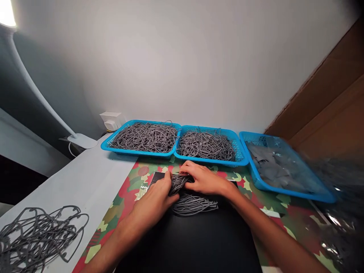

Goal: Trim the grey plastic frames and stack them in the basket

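Note:
Between my two hands is a bundle of thin grey cords (179, 182), gathered over a black mat (210, 239). My left hand (162, 191) closes on the bundle's left side, thumb pointing up. From the right, my right hand (200, 177) grips the same bundle with curled fingers, some of them hidden behind it. Just below, a second batch of grey cords (193, 204) lies flat on the mat, its ends lined up to the right. Beyond my hands stand a left blue basket (136, 152) and a middle blue basket (210, 162), both heaped with tangled grey cords.
A third blue basket (257, 178) on the right holds clear plastic bags. Loose grey cords (42, 235) lie in a heap on the white table (96, 182) at left. A white lamp (40, 94) stands at the back left, cardboard (327, 87) at the right. Camouflage-patterned cloth (122, 204) lies under the mat.

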Demonstrator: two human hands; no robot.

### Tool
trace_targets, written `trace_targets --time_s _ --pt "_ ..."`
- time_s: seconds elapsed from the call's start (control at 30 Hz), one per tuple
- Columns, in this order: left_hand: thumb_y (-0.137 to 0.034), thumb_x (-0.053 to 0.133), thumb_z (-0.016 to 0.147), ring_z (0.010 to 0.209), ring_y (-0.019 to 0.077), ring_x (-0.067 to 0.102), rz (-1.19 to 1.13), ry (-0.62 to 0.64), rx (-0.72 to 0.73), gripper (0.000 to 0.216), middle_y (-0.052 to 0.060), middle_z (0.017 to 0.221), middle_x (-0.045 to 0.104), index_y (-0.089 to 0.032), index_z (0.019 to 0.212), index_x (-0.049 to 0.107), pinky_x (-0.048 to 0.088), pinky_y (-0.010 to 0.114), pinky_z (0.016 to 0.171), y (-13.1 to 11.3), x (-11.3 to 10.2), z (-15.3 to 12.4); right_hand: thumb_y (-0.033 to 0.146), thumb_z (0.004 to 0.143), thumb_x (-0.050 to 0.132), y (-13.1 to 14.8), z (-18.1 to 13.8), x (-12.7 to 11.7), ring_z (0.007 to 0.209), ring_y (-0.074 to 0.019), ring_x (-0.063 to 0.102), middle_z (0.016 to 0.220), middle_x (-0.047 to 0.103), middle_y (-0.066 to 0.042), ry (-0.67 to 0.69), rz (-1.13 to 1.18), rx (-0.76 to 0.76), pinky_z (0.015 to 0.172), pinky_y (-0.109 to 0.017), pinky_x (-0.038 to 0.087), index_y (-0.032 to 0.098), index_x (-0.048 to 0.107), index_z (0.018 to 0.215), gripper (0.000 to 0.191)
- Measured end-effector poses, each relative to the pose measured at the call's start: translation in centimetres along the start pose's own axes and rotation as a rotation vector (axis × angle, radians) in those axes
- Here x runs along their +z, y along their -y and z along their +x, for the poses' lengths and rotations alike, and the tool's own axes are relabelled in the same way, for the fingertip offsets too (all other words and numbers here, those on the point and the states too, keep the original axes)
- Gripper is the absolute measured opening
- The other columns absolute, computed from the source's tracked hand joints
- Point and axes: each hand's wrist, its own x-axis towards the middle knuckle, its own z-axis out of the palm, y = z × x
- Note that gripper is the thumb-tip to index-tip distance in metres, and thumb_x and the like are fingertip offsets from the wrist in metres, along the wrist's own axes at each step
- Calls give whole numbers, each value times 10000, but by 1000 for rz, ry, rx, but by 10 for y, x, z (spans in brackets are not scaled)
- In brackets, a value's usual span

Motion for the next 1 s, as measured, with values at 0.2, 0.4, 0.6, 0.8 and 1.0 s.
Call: trace_targets --time_s 0.2,0.4,0.6,0.8,1.0 --pt "-263 568 986 1194 381 753 -22 -11 13 424 210 1281 769 -139 1391 555 575 433 932 -3 -2 3 68 931 704 4 0 -9 1007 -235 634 1080 701 -34 -1 18 16 828 -318 415 214 614 1028 197" --pt "-212 567 936 1235 359 717 -47 15 64 280 158 1304 757 -202 1201 657 538 445 1038 -9 -9 1 65 924 668 8 -4 -19 921 -212 635 1026 719 -14 46 107 15 780 -295 407 212 634 1040 191" --pt "-361 494 980 1238 381 708 -81 -10 77 397 189 1331 732 -170 1309 609 549 495 1045 -16 -16 -2 96 905 661 7 -8 -29 842 -186 590 995 679 -1 49 209 20 734 -280 417 207 633 1100 226" --pt "-401 532 951 1152 342 740 -341 -42 180 383 107 1215 789 -188 1249 649 592 421 974 -30 -23 0 109 884 659 13 -15 -46 793 -157 532 932 604 26 22 303 25 682 -262 396 205 600 1034 188" --pt "-458 572 986 1133 334 726 -372 -46 191 356 104 1187 783 -183 1164 709 579 426 1012 -34 -30 -3 106 865 664 20 -19 -56 725 -134 458 846 533 57 18 373 12 632 -253 362 205 590 1021 199"
